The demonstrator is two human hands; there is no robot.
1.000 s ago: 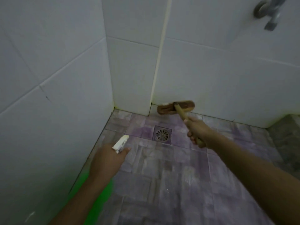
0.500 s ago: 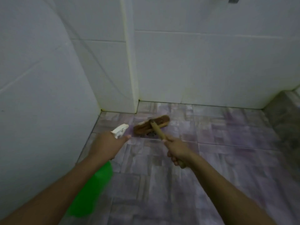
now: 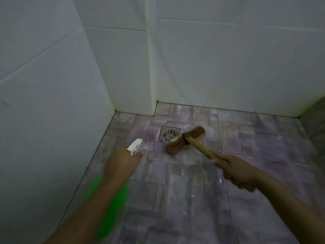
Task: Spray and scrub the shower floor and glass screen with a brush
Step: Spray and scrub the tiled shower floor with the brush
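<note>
Shower floor (image 3: 184, 199): brush (image 3: 185, 140) head beyond right hand's (image 3: 237, 170) grip.

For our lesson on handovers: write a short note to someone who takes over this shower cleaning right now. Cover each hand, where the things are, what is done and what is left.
Left hand: holds the green spray bottle, white nozzle pointing at the floor near the drain.
Right hand: grips the brush handle; the brush head lies on the floor, just right of the drain and overlapping its edge.
Done: cannot tell how much is scrubbed; the floor shows a few shiny spots.
Left: keep scrubbing the floor tiles; the glass screen is not in view, so count it as still to do.
</note>
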